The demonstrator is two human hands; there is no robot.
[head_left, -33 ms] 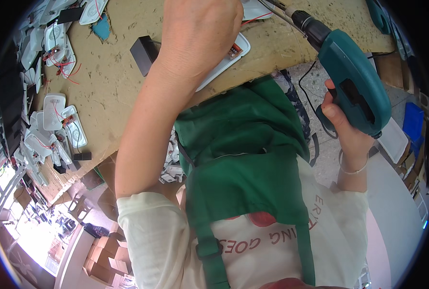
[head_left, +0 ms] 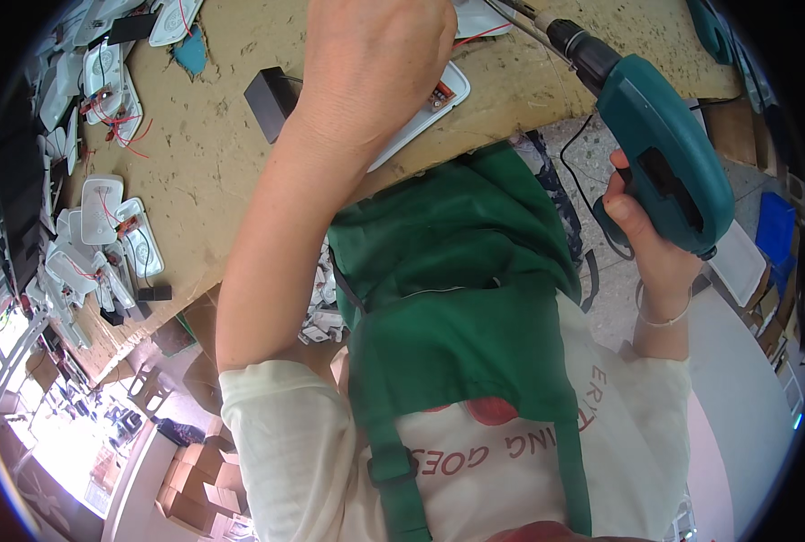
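In my right hand is a teal power drill, its grip wrapped by my fingers. The black chuck points up and left over the workbench. My left hand lies above the table, back upward, over a white plastic housing; its fingers are hidden, so what they hold does not show. A small orange-red part sits inside the housing beside my hand. Left of my wrist stands a black box-shaped part with a dark wire. A red wire runs near the chuck.
The worn tan workbench ends just before my green apron. White housings with red wires pile up along its left side. Another teal tool is at the far right. Cardboard boxes stand at lower left; a blue bin at right.
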